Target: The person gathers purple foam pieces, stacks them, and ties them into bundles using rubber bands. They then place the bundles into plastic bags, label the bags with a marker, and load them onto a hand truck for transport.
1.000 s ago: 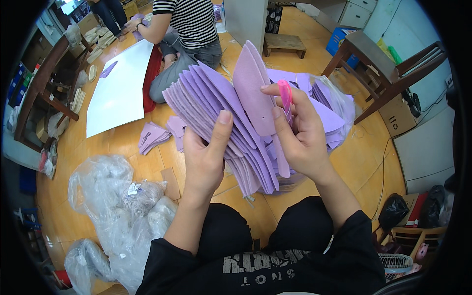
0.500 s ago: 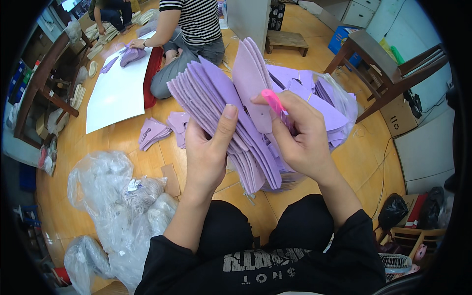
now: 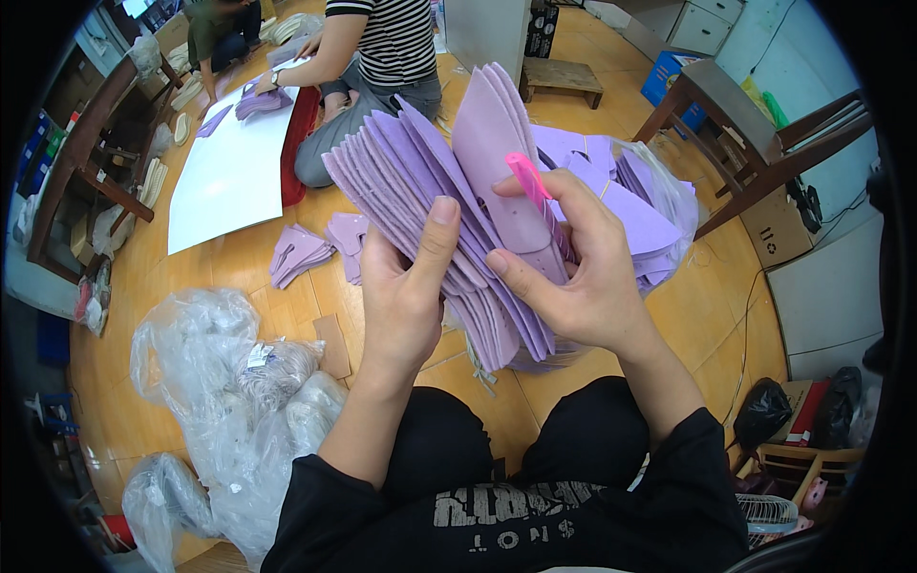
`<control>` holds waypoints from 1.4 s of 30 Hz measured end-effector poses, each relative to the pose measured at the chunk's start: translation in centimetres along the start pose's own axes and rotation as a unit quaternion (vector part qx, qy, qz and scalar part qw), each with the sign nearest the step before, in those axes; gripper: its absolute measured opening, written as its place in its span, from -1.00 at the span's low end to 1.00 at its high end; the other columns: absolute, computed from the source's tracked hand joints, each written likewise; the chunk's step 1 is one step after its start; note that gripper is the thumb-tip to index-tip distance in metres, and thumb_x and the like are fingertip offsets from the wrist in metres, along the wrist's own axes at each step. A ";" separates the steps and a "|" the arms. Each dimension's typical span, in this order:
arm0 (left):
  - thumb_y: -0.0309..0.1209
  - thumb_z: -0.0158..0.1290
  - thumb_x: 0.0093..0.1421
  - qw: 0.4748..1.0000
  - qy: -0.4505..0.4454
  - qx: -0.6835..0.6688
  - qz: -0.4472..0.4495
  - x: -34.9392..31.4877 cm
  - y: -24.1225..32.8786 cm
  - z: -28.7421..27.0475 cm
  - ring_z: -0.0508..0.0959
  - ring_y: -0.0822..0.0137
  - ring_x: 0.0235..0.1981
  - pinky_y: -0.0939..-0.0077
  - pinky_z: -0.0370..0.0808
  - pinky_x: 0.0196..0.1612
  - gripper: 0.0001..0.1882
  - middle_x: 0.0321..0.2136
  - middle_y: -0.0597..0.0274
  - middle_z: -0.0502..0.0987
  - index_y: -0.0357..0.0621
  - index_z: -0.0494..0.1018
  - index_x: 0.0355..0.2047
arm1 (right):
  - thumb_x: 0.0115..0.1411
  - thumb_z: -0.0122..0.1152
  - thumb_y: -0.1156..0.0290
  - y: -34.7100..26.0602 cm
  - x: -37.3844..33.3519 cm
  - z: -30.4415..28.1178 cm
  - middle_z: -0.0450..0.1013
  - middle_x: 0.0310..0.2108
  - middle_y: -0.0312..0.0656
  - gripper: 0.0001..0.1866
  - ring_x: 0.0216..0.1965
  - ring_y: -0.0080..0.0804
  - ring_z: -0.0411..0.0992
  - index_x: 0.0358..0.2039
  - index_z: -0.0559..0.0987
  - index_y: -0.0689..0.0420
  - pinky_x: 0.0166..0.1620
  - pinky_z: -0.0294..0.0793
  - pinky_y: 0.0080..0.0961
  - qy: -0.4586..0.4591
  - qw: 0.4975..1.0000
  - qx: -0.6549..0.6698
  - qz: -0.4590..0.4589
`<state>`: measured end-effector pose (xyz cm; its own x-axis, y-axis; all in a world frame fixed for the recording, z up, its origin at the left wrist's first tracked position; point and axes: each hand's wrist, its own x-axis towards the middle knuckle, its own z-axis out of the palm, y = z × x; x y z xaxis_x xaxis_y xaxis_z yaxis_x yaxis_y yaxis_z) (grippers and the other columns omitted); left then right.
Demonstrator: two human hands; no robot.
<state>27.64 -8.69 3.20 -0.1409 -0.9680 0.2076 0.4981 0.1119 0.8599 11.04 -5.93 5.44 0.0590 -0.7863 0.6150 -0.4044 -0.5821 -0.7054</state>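
Note:
In front of me I hold a thick, fanned stack of purple fabric-like pieces (image 3: 401,186). My left hand (image 3: 406,277) is closed round its near left side, thumb across the edges. My right hand (image 3: 583,258) is closed on the stack's right side, its thumb lying on the lower edges and its index finger touching the light purple pieces (image 3: 492,143) that stand parted from the rest. A slim bright pink pen-like tool (image 3: 527,180) is tucked in that hand; its lower end is hidden. Behind, a clear bag (image 3: 673,191) holds more purple pieces (image 3: 650,229).
Crumpled clear plastic bags (image 3: 210,382) lie left on the floor. Small purple stacks (image 3: 298,256) rest near a white board (image 3: 224,196), where a co-worker in a striped shirt (image 3: 392,38) handles purple pieces. Another person (image 3: 224,33) crouches beyond. A wooden chair (image 3: 745,124) stands right.
My right thumb has moved down onto the stack's lower edges, and more light pieces lean right. The co-worker's second hand has come over the board, and the far person leans closer.

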 end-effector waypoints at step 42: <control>-0.23 -0.01 0.47 0.996 -0.034 -0.079 -0.006 0.1 0.2 -1.2 0.64 0.28 -0.08 0.37 0.60 0.00 -0.58 -0.04 0.00 0.58 -0.36 0.35 0.12 | 0.33 0.05 0.72 -0.6 -0.5 -0.3 0.45 -0.02 -0.16 -0.59 -0.08 -0.57 0.47 0.19 0.45 0.30 -0.20 0.48 -0.70 0.024 0.991 0.107 0.082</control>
<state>28.72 -9.06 2.81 -0.2033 -0.9507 0.2340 0.6238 0.0584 0.7794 10.95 -5.14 5.71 -0.0362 -0.8661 0.4985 -0.2023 -0.4822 -0.8524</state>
